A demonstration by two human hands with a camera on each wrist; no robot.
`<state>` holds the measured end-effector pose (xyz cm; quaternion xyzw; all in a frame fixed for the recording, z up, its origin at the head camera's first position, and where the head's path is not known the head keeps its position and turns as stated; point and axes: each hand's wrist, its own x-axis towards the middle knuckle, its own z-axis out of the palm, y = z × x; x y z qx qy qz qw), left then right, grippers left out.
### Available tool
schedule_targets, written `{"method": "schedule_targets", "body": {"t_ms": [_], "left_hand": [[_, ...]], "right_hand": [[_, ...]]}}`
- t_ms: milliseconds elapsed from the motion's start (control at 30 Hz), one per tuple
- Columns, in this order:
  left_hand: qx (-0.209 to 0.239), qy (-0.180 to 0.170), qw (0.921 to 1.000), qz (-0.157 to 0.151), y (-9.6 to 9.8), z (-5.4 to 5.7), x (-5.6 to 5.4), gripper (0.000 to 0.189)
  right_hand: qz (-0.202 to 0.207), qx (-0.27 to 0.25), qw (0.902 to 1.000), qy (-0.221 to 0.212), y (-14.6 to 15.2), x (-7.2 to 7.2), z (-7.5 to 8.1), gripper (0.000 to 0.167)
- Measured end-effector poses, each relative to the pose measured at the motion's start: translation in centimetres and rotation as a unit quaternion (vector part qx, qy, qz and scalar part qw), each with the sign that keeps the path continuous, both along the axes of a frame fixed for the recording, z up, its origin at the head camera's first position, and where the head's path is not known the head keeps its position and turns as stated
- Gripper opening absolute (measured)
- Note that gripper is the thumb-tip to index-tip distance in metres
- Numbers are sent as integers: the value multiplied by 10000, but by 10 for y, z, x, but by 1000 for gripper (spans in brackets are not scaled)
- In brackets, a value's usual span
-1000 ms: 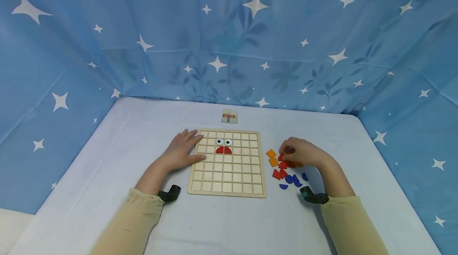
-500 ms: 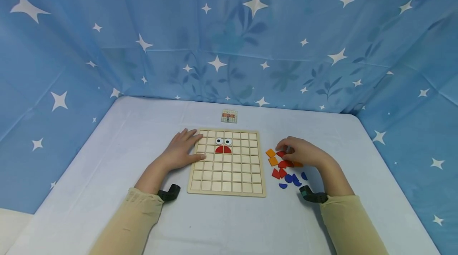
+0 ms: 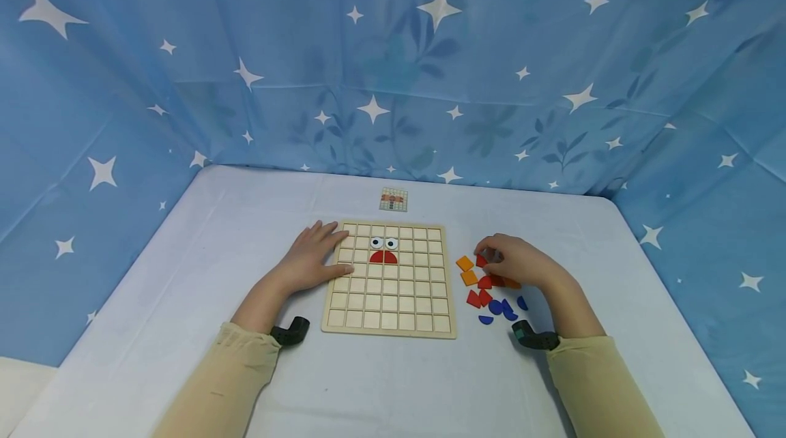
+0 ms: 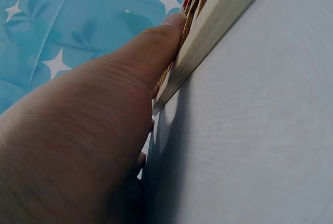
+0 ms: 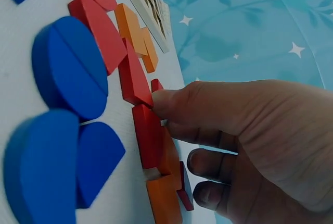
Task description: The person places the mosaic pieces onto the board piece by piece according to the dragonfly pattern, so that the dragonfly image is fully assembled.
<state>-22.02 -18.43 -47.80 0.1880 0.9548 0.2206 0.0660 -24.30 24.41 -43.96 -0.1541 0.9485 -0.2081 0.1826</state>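
Note:
A square wooden grid board point(image 3: 389, 288) lies flat on the white table. In it sit two eye pieces point(image 3: 383, 243) and, just below, two red quarter-circles point(image 3: 383, 258). My left hand point(image 3: 312, 260) rests on its left edge, fingers spread; in the left wrist view the thumb point(image 4: 156, 41) lies over the wooden rim. To the right, my right hand point(image 3: 518, 262) holds a red quarter-circle piece point(image 3: 481, 261) between thumb and forefinger. In the right wrist view this piece is mostly hidden behind the thumb point(image 5: 177, 101), while the other fingers curl inward.
Around the right hand lie orange squares point(image 3: 469, 278), more red pieces point(image 3: 474, 299) and several blue pieces point(image 3: 495, 307). A small pattern card point(image 3: 393, 199) lies beyond the board. A blue starry curtain point(image 3: 393, 69) closes off the table's back and sides.
My right hand has shifted slightly left and away from me; the red piece at its fingertips has turned and moved a little from the others. The left hand and board have stayed still.

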Motion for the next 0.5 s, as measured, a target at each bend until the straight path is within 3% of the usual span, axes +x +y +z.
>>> {"method": "schedule_targets", "body": {"t_ms": [233,500], "left_hand": [[33,-40,10000,34,0,1,0,82],[25,-55,10000,62,-1,-2,-1,81]], "right_hand": [[-123,-17,9998,121,-3,-1,2,30],[201,-243,9981,533,-31,5,14,34]]}}
